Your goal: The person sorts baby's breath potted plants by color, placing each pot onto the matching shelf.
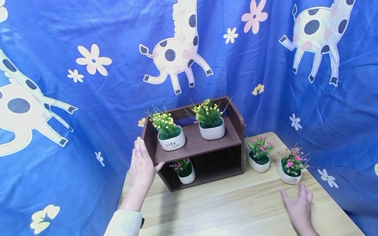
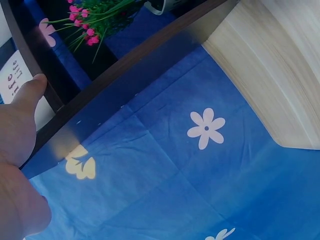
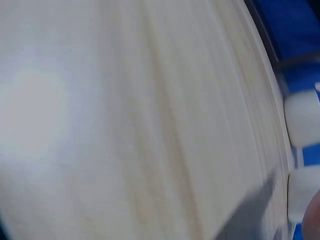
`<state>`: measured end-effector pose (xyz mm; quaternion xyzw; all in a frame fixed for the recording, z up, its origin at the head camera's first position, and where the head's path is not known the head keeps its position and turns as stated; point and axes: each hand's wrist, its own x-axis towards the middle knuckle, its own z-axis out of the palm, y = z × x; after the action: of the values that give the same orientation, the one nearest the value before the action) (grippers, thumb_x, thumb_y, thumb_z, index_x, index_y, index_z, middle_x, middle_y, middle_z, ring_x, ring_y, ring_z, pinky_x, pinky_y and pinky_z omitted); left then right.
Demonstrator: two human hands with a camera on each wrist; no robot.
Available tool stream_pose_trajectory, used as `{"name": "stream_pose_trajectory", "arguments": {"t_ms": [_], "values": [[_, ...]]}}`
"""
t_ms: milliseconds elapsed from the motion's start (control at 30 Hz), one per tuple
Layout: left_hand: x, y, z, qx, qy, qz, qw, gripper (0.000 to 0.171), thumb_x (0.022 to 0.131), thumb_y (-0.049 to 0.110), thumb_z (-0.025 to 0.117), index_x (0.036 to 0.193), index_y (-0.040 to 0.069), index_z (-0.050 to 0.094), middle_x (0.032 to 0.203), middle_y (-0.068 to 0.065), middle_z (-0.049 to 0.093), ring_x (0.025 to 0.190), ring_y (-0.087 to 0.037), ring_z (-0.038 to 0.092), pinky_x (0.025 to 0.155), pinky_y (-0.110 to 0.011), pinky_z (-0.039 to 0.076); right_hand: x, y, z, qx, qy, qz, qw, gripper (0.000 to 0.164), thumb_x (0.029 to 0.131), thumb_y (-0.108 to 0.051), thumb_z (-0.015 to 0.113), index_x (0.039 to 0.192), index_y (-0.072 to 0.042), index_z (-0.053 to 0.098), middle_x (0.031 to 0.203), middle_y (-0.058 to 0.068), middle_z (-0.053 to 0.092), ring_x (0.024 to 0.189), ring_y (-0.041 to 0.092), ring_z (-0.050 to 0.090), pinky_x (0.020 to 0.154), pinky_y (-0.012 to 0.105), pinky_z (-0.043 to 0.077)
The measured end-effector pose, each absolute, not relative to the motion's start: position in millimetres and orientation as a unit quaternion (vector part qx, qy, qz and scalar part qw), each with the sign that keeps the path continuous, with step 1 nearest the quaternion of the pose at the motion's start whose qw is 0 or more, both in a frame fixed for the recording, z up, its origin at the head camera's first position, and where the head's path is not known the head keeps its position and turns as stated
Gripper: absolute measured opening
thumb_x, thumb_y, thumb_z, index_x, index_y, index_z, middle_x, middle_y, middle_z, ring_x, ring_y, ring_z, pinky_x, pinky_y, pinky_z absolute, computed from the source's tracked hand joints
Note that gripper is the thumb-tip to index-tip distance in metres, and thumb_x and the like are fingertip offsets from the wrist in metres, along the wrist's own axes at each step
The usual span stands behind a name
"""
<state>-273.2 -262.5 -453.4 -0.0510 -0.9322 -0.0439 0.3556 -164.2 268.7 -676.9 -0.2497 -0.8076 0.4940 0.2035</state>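
My left hand [image 1: 143, 167] rests on the left side panel of a dark brown two-tier shelf [image 1: 198, 149], fingers straight along its outside. The left wrist view shows its thumb [image 2: 31, 92] on the shelf's front edge. Two white pots with yellow flowers, one lettered "Life" [image 1: 172, 139] and one plain [image 1: 212, 127], stand on the upper tier. A pink-flowered pot [image 1: 186, 173] sits at the left of the lower tier. My right hand [image 1: 299, 206], fingers apart and holding nothing, is just in front of the rightmost pink-flowered pot [image 1: 290, 168]. Another pink-flowered pot [image 1: 260, 157] stands between that one and the shelf.
A light wood table [image 1: 224, 209] carries the shelf and the two pots at right. Its right edge runs close to the rightmost pot. Blue curtain [image 1: 118, 98] printed with giraffes and flowers hangs behind and on both sides.
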Motion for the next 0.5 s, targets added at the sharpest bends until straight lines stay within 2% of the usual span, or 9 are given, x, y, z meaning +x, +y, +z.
{"name": "stream_pose_trajectory", "arguments": {"t_ms": [233,333,500], "values": [[-273,-263,-455,-0.049,-0.934,-0.049,0.350,0.145,0.055,0.045,0.098,0.160,0.002,0.007,0.171,-0.014,0.006,0.156,-0.034,0.021,0.125,-0.053,0.030,-181,295,-672,-0.285,-0.781,0.514,0.210,0.111,0.083,-0.038,0.080,0.161,-0.004,0.009,0.160,0.025,0.017,0.144,0.049,0.033,0.122,0.058,0.027],[-273,-263,-454,-0.046,-0.937,-0.050,0.343,0.145,0.056,0.045,0.097,0.160,0.003,0.006,0.171,-0.014,0.004,0.157,-0.034,0.019,0.126,-0.052,0.028,-188,303,-672,-0.280,-0.786,0.513,0.201,0.116,0.082,-0.039,0.082,0.161,-0.003,0.005,0.162,0.025,0.011,0.146,0.051,0.031,0.122,0.058,0.027],[-272,-262,-453,-0.045,-0.937,-0.048,0.343,0.145,0.055,0.045,0.097,0.160,0.002,0.007,0.171,-0.015,0.006,0.157,-0.034,0.020,0.126,-0.052,0.028,-195,311,-677,-0.266,-0.801,0.504,0.184,0.117,0.081,-0.038,0.083,0.161,-0.003,0.005,0.162,0.027,0.012,0.143,0.053,0.034,0.120,0.061,0.029]]}}
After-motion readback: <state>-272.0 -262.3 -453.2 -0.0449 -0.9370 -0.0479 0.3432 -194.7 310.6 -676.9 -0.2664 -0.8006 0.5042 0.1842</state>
